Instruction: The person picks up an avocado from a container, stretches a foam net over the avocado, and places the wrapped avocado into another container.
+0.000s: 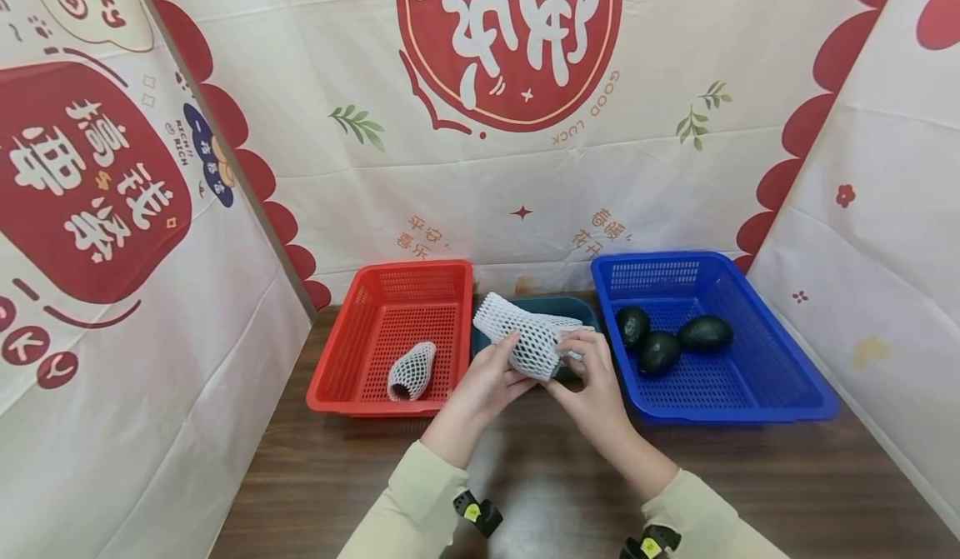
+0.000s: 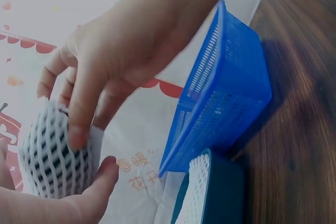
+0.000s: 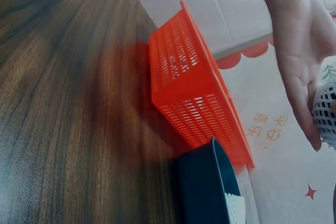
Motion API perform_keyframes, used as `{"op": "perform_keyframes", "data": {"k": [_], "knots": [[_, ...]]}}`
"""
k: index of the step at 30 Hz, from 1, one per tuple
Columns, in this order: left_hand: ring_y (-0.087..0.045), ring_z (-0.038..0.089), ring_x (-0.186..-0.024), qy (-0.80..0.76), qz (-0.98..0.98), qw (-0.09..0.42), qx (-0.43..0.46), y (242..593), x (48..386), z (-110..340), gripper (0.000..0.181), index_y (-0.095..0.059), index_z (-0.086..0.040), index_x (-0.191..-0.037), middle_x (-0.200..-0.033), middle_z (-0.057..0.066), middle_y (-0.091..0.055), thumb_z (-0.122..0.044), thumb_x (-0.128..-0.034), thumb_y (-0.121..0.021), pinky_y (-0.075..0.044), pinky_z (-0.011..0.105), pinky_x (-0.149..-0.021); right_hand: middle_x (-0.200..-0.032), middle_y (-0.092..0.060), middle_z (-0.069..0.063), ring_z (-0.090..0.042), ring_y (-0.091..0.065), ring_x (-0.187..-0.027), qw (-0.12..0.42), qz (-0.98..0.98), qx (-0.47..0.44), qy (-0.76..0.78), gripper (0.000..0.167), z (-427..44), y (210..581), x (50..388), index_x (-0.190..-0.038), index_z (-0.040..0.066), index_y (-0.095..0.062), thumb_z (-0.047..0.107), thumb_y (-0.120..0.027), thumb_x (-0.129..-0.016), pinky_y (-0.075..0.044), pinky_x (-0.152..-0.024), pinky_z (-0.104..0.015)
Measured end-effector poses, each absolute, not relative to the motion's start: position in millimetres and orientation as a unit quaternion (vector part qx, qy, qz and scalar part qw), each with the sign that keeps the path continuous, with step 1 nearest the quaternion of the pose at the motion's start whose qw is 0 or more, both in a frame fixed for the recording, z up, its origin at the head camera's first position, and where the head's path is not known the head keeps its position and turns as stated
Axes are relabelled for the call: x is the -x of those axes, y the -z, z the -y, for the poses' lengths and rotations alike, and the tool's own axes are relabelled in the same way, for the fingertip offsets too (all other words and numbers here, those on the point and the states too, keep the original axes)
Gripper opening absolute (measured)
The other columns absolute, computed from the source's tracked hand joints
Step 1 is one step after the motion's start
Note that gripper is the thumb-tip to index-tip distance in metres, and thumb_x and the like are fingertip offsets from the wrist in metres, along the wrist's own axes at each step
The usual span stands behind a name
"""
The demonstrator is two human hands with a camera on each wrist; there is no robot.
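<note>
Both hands hold a white foam net sleeve with a dark avocado (image 2: 52,169) inside it, above the teal bin. My left hand (image 1: 483,388) grips the foam net (image 1: 517,334) from the left, thumb along its side. At the net's near right end, my right hand (image 1: 596,384) pinches the edge with thumb and fingers. In the left wrist view the right hand (image 2: 126,45) reaches down onto the net from above. The red basket (image 1: 322,376) contains one netted avocado (image 1: 412,371). Several bare avocados (image 1: 705,333) lie in the blue basket (image 1: 795,405) on the right.
Between the baskets stands the teal bin (image 3: 197,187), with more white foam nets (image 3: 236,208) in it, partly hidden by the hands in the head view. A brown wooden table (image 1: 525,492) lies under everything. Printed cloth (image 1: 487,176) walls enclose the back and sides.
</note>
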State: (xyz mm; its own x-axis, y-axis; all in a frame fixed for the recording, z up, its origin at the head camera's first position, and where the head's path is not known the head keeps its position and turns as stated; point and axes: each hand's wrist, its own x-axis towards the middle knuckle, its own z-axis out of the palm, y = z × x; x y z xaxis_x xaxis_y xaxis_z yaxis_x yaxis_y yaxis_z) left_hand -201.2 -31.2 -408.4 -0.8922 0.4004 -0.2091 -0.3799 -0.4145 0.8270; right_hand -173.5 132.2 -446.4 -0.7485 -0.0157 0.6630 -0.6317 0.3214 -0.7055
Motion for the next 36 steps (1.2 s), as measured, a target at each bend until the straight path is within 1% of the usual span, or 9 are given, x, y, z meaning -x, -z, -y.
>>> {"op": "perform_keyframes", "data": {"k": [5, 10, 15, 19, 23, 26, 29, 32, 36], "knots": [[-0.049, 0.027, -0.123, -0.868, -0.448, 0.213, -0.016, 406.8, 200.2, 28.2, 0.056, -0.033, -0.001, -0.145, -0.141, 0.019, -0.046, -0.028, -0.1005, -0.054, -0.035, 0.049, -0.107, -0.122, -0.046, -0.015, -0.029, -0.045, -0.118, 0.316, 0.766, -0.25, -0.501, 0.051, -127.9, 449.8, 173.5, -0.104, 0.006, -0.061, -0.022, -0.078, -0.065, -0.038, -0.101, -0.019], [-0.057, 0.018, -0.108, -0.883, -0.432, 0.184, 0.004, 406.2, 199.3, 27.2, 0.052, -0.039, -0.004, -0.14, -0.135, 0.019, -0.051, -0.022, -0.0967, -0.06, -0.047, 0.04, -0.093, -0.115, -0.053, -0.016, -0.032, -0.05, -0.113, 0.375, 0.756, -0.316, -0.435, 0.046, -123.8, 449.1, 172.9, -0.098, 0.01, -0.068, -0.017, -0.081, -0.063, -0.038, -0.101, -0.022], [-0.06, 0.019, -0.105, -0.885, -0.438, 0.157, 0.004, 405.0, 197.3, 29.1, 0.047, -0.044, -0.005, -0.136, -0.133, 0.02, -0.053, -0.015, -0.0933, -0.063, -0.051, 0.036, -0.087, -0.111, -0.056, -0.02, -0.034, -0.054, -0.107, 0.413, 0.724, -0.367, -0.413, 0.013, -122.1, 444.4, 172.2, -0.097, 0.005, -0.07, 0.012, -0.074, -0.087, -0.044, -0.098, -0.024], [-0.06, 0.021, -0.107, -0.885, -0.439, 0.157, -0.014, 404.4, 196.3, 29.8, 0.048, -0.044, -0.004, -0.136, -0.127, 0.016, -0.057, -0.011, -0.0921, -0.062, -0.05, 0.039, -0.092, -0.121, -0.053, -0.022, -0.034, -0.051, -0.112, 0.396, 0.745, -0.337, -0.418, 0.037, -125.5, 441.9, 171.3, -0.11, 0.001, -0.063, 0.033, -0.068, -0.092, -0.037, -0.103, -0.023], [-0.059, 0.02, -0.109, -0.884, -0.437, 0.167, -0.023, 403.7, 195.0, 30.3, 0.051, -0.042, -0.005, -0.139, -0.123, 0.012, -0.058, -0.009, -0.0917, -0.062, -0.048, 0.039, -0.095, -0.138, -0.046, -0.018, -0.033, -0.044, -0.127, 0.332, 0.785, -0.309, -0.423, 0.056, -130.0, 439.7, 170.1, -0.126, 0.004, -0.055, 0.015, -0.083, -0.079, -0.031, -0.108, -0.023], [-0.058, 0.02, -0.11, -0.881, -0.438, 0.176, -0.038, 402.9, 193.9, 30.5, 0.054, -0.039, -0.005, -0.141, -0.124, 0.011, -0.056, -0.009, -0.0915, -0.061, -0.048, 0.039, -0.096, -0.143, -0.045, -0.014, -0.029, -0.043, -0.131, 0.302, 0.796, -0.3, -0.43, 0.07, -131.5, 439.0, 169.1, -0.13, 0.006, -0.054, -0.004, -0.086, -0.068, -0.03, -0.108, -0.022], [-0.058, 0.02, -0.111, -0.879, -0.437, 0.184, -0.056, 401.8, 193.4, 30.9, 0.055, -0.037, -0.005, -0.141, -0.125, 0.011, -0.055, -0.009, -0.0913, -0.06, -0.048, 0.037, -0.095, -0.142, -0.049, -0.014, -0.028, -0.045, -0.131, 0.306, 0.787, -0.308, -0.438, 0.069, -132.1, 438.9, 168.4, -0.129, 0.004, -0.055, -0.008, -0.084, -0.068, -0.031, -0.108, -0.023], [-0.058, 0.019, -0.109, -0.879, -0.433, 0.189, -0.068, 401.6, 193.8, 32.0, 0.053, -0.038, -0.005, -0.14, -0.123, 0.01, -0.056, -0.009, -0.0915, -0.059, -0.049, 0.035, -0.093, -0.141, -0.051, -0.014, -0.026, -0.047, -0.131, 0.317, 0.78, -0.317, -0.436, 0.057, -132.4, 439.7, 168.5, -0.13, 0.003, -0.057, 0.008, -0.081, -0.079, -0.033, -0.107, -0.024], [-0.059, 0.018, -0.107, -0.88, -0.429, 0.19, -0.072, 401.7, 193.9, 32.6, 0.051, -0.038, -0.007, -0.139, -0.122, 0.009, -0.056, -0.011, -0.0917, -0.058, -0.051, 0.035, -0.089, -0.141, -0.051, -0.015, -0.025, -0.047, -0.131, 0.333, 0.776, -0.32, -0.43, 0.051, -130.3, 441.0, 168.4, -0.132, 0.001, -0.057, 0.034, -0.063, -0.093, -0.034, -0.107, -0.024]]}}
